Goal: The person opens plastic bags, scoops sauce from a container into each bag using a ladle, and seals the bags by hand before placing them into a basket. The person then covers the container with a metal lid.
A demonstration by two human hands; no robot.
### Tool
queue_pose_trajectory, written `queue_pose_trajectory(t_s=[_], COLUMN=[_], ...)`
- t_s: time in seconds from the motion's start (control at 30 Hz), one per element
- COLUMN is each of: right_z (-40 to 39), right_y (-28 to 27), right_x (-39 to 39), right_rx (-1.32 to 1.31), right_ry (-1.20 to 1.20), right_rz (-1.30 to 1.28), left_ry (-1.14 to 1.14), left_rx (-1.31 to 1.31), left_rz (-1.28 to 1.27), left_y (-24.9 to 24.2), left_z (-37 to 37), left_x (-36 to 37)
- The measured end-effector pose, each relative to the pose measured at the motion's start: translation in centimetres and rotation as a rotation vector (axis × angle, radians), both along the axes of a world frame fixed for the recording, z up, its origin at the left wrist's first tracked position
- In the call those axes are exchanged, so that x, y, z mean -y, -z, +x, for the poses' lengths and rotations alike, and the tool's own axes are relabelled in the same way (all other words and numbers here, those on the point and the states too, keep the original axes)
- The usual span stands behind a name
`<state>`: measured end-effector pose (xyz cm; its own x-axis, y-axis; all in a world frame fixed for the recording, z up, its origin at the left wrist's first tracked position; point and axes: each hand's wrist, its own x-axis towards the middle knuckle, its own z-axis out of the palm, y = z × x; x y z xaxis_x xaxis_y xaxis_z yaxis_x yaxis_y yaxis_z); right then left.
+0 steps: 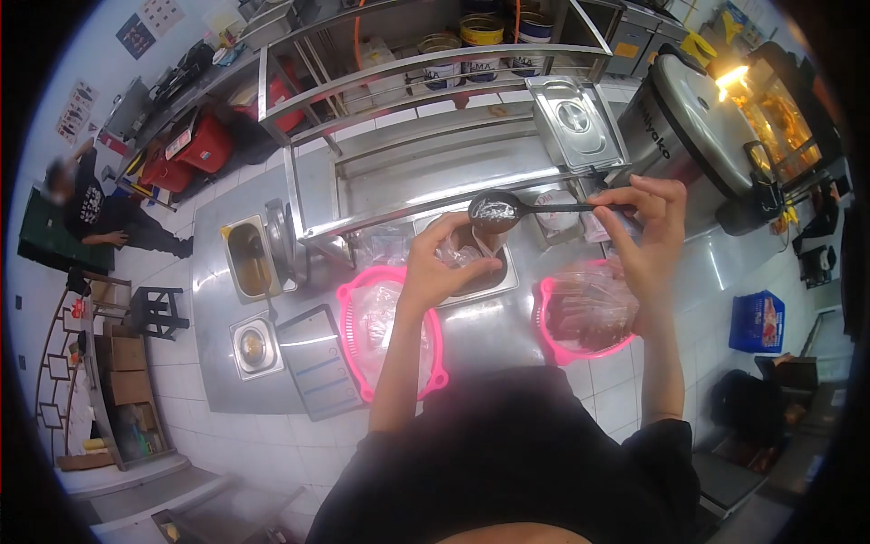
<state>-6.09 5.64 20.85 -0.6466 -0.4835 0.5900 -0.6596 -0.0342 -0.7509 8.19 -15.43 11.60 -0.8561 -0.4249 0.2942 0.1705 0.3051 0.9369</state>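
Note:
My right hand (642,231) is closed around the handle end of a black ladle (535,208). The ladle's bowl, with dark shiny contents, is right at the mouth of a small clear plastic bag (487,242). My left hand (439,265) grips this bag between thumb and fingers. Below it, a steel food pan (497,288) is set in the counter, partly hidden by the hand. Near my left forearm stands a pink basket (345,313) of clear plastic bags. Another pink basket (545,319), below my right hand, holds bags with brown contents.
A steel shelf frame (435,195) rises behind the counter. To the right stand a lidded steel pan (575,118) and a large steel cooker (675,136). More steel pans (245,258) and a tray (317,363) are at left. A person (100,204) is at far left.

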Motion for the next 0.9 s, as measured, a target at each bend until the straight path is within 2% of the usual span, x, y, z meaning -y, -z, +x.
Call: queue_pose_trajectory(t_s=[0.07,0.13,0.2,0.27,0.33,0.37,0.43,0.53,0.6,0.9], right_z=[0.0,-0.4,-0.3,-0.2,-0.2,0.0,0.5,0.9,1.0,0.5], right_y=[-0.2,-0.2,-0.1,-0.1,-0.5,-0.8,-1.2,-0.9,-0.4,0.3], right_x=[0.1,0.0,0.2,0.2,0.1,-0.1,-0.6,-0.5,-0.4,0.1], right_rx=[-0.045,-0.276,-0.297,-0.317,-0.535,-0.535,-0.625,-0.719,-0.735,-0.683], right_ry=[0.019,0.014,0.023,0.03,0.112,0.11,0.208,0.261,0.255,0.217], right_rz=[-0.004,-0.025,-0.053,-0.081,-0.025,-0.026,0.139,0.186,0.186,0.228], left_ry=[0.0,0.002,-0.023,-0.02,-0.015,-0.016,-0.02,-0.032,-0.019,-0.057], left_rx=[-0.027,-0.054,0.015,-0.051,-0.118,-0.12,-0.122,-0.111,-0.134,-0.121], left_rz=[0.029,0.058,0.013,0.073,0.132,0.166,0.2,0.166,0.103,0.114], left_y=[0.2,0.2,0.1,0.8,0.9,0.8,0.6,0.6,0.9,1.5], left_z=[-0.1,-0.2,-0.1,-0.5,-0.6,-0.5,-0.4,-0.2,-0.1,0.5], left_x=[0.1,0.3,0.5,0.5,0.5,0.4,0.4,0.6,0.8,0.5])
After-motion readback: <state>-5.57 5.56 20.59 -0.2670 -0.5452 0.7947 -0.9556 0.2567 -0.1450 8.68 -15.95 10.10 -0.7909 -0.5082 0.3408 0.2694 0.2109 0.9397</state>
